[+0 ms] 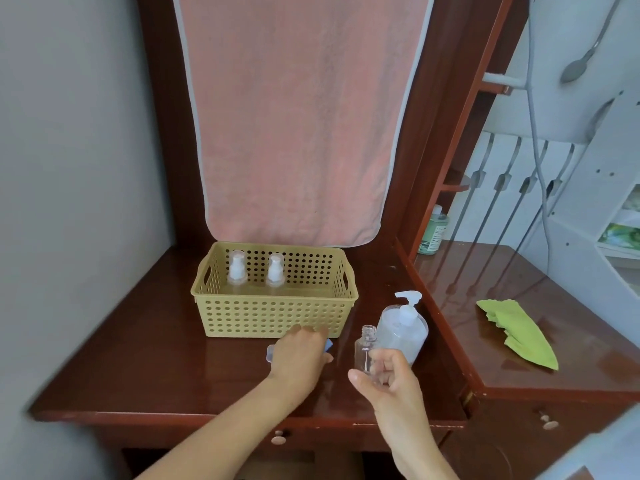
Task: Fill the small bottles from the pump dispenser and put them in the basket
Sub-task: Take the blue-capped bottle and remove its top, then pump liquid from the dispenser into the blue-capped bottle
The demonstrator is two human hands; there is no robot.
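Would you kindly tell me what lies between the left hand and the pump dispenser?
In the head view, an uncapped small bottle, held by the right hand, stands between the left hand and the dispenser.

Blue item [328, 345] mostly under left hand [299, 355]

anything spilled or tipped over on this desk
Nothing stands out. The two capped bottles stand upright in the basket, the pump dispenser is upright, and the right hand holds the uncapped small bottle roughly upright. No spill shows.
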